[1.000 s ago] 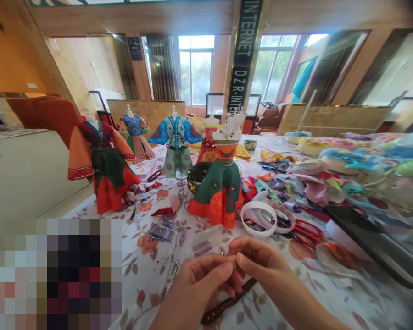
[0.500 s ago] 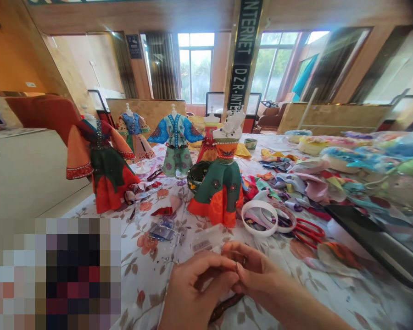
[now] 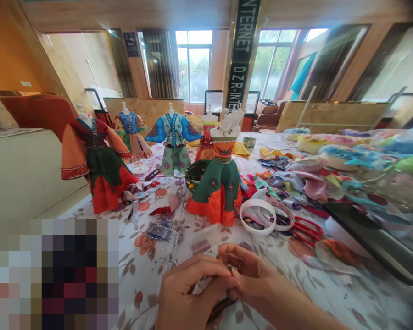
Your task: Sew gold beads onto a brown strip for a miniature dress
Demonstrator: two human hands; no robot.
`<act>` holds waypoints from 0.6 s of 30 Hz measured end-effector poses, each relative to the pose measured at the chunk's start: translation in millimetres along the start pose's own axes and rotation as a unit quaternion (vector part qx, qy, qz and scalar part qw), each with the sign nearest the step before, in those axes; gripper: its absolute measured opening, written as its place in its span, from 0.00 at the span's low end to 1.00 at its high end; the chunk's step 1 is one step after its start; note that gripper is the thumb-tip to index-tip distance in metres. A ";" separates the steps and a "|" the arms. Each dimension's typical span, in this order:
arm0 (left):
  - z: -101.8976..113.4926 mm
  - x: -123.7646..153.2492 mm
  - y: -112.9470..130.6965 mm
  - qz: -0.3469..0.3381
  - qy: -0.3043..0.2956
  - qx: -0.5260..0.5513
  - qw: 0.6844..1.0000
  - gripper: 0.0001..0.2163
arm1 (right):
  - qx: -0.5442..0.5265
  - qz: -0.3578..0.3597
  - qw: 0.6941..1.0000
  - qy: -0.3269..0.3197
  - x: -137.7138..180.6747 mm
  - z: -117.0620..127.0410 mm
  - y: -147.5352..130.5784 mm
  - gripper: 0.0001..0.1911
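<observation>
Left hand [image 3: 189,291] shifted left and lower since the earliest frame; dark band [image 3: 222,309] now more covered

Finding: the right hand [image 3: 258,279] meets the left at the fingertips, close above the floral tablecloth [image 3: 142,270]. Fingers on both hands are curled, with tips drawn nearly together at the meeting point. Whether anything small is pinched there cannot be told, as the fingers themselves block the view. The dark band lies below the hands, partly hidden by them; contact with either hand cannot be confirmed.

Risks, in this inspector's judgement: first, any small piece between those tips could slip, owing to the narrow grip, and be hard to find against the printed cloth (a busy pattern of leaves and flowers). Second, a wrist lowered carelessly could drag the band aside. Third, a forward nudge could shift the clear sachet [image 3: 203,240], just beyond the fingers. A longer reach could knock the green-and-orange dress [image 3: 222,183] on its stand, which appears top-heavy.
</observation>
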State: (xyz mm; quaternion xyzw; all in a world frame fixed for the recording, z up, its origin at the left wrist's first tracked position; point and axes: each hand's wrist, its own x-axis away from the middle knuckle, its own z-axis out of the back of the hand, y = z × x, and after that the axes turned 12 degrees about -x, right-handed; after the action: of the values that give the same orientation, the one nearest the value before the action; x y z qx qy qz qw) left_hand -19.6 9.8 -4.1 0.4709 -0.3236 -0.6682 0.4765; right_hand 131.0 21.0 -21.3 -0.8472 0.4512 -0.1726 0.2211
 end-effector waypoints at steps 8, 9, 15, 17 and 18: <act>-0.8 -6.0 7.6 0.131 -0.102 0.128 0.978 0.06 | -0.027 -0.003 1.000 -0.004 3.3 -4.8 -2.2 0.19; -1.4 -6.1 6.8 0.157 -0.117 0.160 0.967 0.05 | -0.036 -0.006 0.999 -0.011 3.3 -4.6 -1.5 0.19; -3.9 -9.1 3.4 0.244 -0.163 0.279 0.914 0.15 | -0.075 -0.006 0.997 -0.022 0.8 1.8 5.5 0.18; -4.1 -10.8 4.0 0.249 -0.166 0.302 0.905 0.16 | -0.087 -0.009 0.996 -0.017 -0.3 3.7 6.3 0.16; -4.3 -11.4 3.9 0.251 -0.168 0.313 0.900 0.16 | -0.091 -0.008 0.996 -0.012 -0.9 4.1 6.0 0.15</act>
State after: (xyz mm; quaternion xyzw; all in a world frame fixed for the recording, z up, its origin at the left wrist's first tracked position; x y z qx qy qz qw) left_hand -13.1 19.4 1.4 0.3799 -0.6990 -0.4594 0.3950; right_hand 128.4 19.7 -28.0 -0.8695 0.4553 -0.1230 0.1469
